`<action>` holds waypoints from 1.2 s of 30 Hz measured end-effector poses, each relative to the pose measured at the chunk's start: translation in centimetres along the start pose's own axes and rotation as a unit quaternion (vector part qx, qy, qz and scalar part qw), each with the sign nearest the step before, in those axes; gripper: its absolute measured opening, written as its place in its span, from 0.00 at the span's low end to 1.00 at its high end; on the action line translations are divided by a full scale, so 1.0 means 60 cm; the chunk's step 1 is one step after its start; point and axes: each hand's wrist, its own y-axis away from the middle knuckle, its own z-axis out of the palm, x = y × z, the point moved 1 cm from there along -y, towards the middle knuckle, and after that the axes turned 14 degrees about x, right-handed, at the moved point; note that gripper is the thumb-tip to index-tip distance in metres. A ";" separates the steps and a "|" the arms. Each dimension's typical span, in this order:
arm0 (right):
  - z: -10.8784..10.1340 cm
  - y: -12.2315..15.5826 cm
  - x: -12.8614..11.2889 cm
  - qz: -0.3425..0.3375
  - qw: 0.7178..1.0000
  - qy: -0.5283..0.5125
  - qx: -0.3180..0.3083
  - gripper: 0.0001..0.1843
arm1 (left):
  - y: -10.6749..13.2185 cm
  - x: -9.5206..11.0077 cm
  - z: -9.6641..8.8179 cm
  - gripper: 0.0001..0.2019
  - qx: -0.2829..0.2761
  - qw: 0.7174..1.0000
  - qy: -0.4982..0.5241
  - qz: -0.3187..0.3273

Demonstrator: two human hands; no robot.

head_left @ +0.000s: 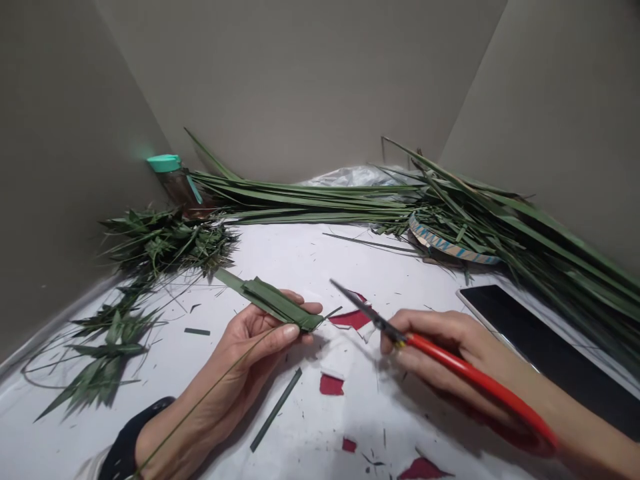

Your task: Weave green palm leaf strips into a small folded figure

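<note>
Between the thumb and fingers of my left hand is a folded green leaf bundle, its flat tail pointing up and left. A thin strand trails from it down over my wrist, and a short stub pokes out at its right end. My right hand grips red-handled scissors, with the dark blades pointing up and left, a little right of the bundle and apart from it. The blades look closed together. Red paper scraps lie on the white table under the blade tips.
Long green leaves stretch along the back and right. A bottle with a teal lid stands back left, behind a pile of leaf pieces. A dark-screened tablet lies right; a patterned ring-shaped rim sits beyond it. Leaf offcuts litter the table.
</note>
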 end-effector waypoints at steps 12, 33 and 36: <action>0.010 -0.024 0.034 -0.060 0.926 0.360 0.093 0.10 | -0.005 -0.001 0.000 0.07 0.029 0.997 -0.042 0.052; 0.005 -0.029 0.047 -0.116 0.885 0.419 0.168 0.10 | -0.010 0.000 -0.001 0.10 -0.005 0.986 -0.054 0.155; 0.007 -0.029 0.050 -0.129 0.882 0.416 0.180 0.10 | -0.015 0.004 -0.003 0.10 -0.004 0.985 -0.039 0.169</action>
